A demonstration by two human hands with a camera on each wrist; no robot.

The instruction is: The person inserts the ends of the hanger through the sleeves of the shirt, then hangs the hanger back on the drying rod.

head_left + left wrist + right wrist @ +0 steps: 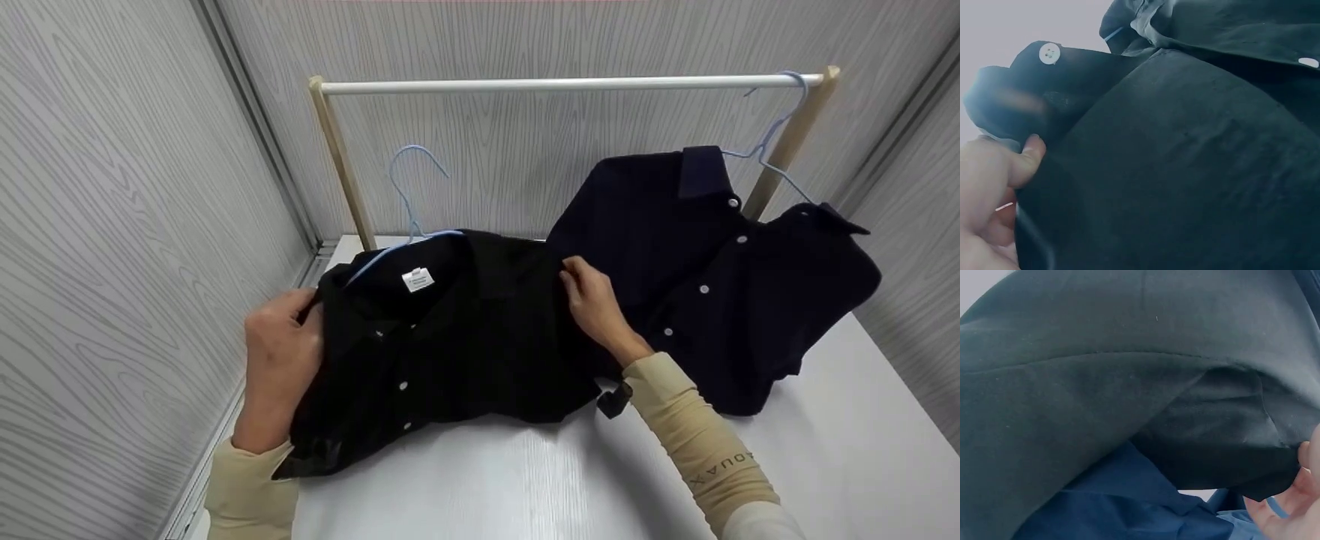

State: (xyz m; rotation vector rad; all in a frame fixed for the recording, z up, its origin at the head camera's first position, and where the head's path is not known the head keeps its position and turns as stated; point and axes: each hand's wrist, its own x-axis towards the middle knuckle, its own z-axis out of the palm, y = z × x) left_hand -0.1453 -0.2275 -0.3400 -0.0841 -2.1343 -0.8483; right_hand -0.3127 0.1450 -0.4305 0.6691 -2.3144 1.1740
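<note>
A black button-up shirt (480,352) on a light blue hanger (412,225) is stretched between both hands above the white table. At its left shoulder edge, my left hand (283,360) grips the cloth; in the left wrist view the thumb presses on black fabric (1174,152) below a white button (1049,53). My right hand (596,304) pinches the shirt's other shoulder side, and the right wrist view shows fingers (1303,481) on the black cloth's edge. The hanger's hook stands free of the rail, and its arms are partly hidden inside the collar.
A clothes rack with a white rail (570,85) and wooden posts (341,161) stands at the back. On its right end hangs a dark navy shirt (637,217) on another blue hanger (772,142), touching the black shirt's right side. The white table (465,487) lies beneath; patterned walls (112,187) surround it.
</note>
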